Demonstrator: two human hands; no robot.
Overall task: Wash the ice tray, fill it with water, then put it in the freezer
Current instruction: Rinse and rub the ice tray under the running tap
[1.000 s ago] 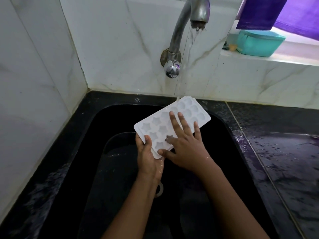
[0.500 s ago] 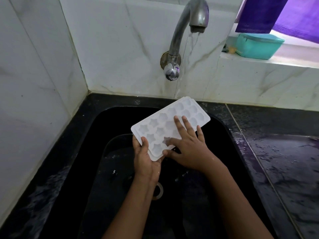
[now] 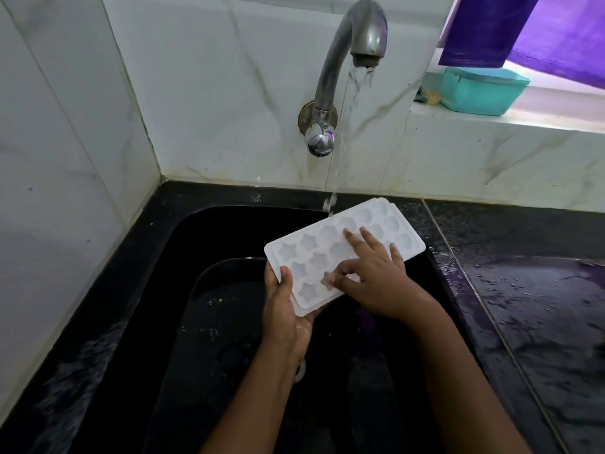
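A white ice tray with star and shell moulds is held tilted over the black sink. My left hand grips its near left corner, thumb on top and fingers under it. My right hand lies on the tray's top with fingers spread over the moulds, thumb and forefinger bent near one star mould. Water runs from the metal tap in a thin stream onto the tray's far edge.
White marble tiles line the wall behind and to the left. A wet black counter lies right of the sink. A teal lidded box sits on the ledge under a purple cloth. A drain ring shows below my left wrist.
My right hand has slid across the tray's moulds, its forefinger and thumb now bent together. The tray stays under the running stream, held by my left hand.
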